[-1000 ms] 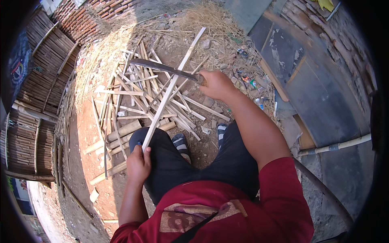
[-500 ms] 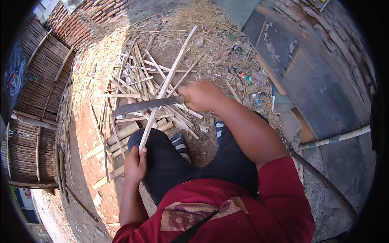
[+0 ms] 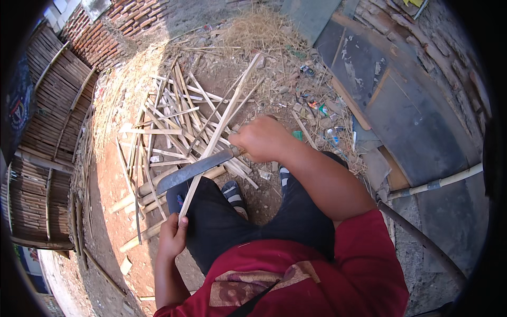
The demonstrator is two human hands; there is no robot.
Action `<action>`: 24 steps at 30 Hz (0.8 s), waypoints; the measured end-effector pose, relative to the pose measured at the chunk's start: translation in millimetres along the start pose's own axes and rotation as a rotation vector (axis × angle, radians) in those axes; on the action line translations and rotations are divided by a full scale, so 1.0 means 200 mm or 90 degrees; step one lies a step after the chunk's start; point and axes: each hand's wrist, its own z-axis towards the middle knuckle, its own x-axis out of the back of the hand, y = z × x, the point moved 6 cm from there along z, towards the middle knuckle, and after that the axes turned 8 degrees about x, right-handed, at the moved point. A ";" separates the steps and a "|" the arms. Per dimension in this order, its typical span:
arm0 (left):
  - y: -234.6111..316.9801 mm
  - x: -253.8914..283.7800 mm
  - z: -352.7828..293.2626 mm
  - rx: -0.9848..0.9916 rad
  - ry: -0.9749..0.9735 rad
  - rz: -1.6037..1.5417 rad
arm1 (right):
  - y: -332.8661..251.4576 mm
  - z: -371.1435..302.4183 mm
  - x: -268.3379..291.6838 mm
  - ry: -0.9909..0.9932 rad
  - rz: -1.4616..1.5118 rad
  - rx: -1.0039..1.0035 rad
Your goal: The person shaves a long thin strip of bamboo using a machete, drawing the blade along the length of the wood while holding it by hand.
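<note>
My right hand [image 3: 260, 139] is closed round the handle of a machete [image 3: 194, 170], whose broad dark blade points left. The blade lies across a long pale bamboo strip [image 3: 228, 114], over its lower half. Thumb and fingers of my left hand [image 3: 173, 236] grip the near end of that strip, beside my left knee. From there the strip slants up and away to the right, its far end in the air over the ground. Beneath and beyond it lies a heap of split bamboo strips [image 3: 169, 113]. The machete's handle is mostly hidden in my fist.
Thick bamboo poles [image 3: 153, 193] lie left of my knee. A woven bamboo panel [image 3: 58, 105] stands at the left, a brick wall [image 3: 113, 26] at the far left. Dark boards [image 3: 406, 121] lean at the right. Dry straw [image 3: 259, 31] and litter [image 3: 330, 132] cover the ground beyond.
The machete has come nearer along the strip, its blade tip lower and turned more broadly to view. My left hand and the strip have moved slightly toward me.
</note>
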 end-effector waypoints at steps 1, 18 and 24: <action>-0.01 0.01 -0.01 0.002 -0.006 -0.022 | -0.05 0.01 0.01 -0.046 -0.033 0.036; -0.10 0.05 -0.01 -0.015 0.036 -0.034 | 0.37 -0.07 0.09 0.188 0.151 -0.217; 0.04 0.00 0.08 -0.011 0.030 -0.027 | 0.17 0.01 -0.03 0.151 0.105 -0.085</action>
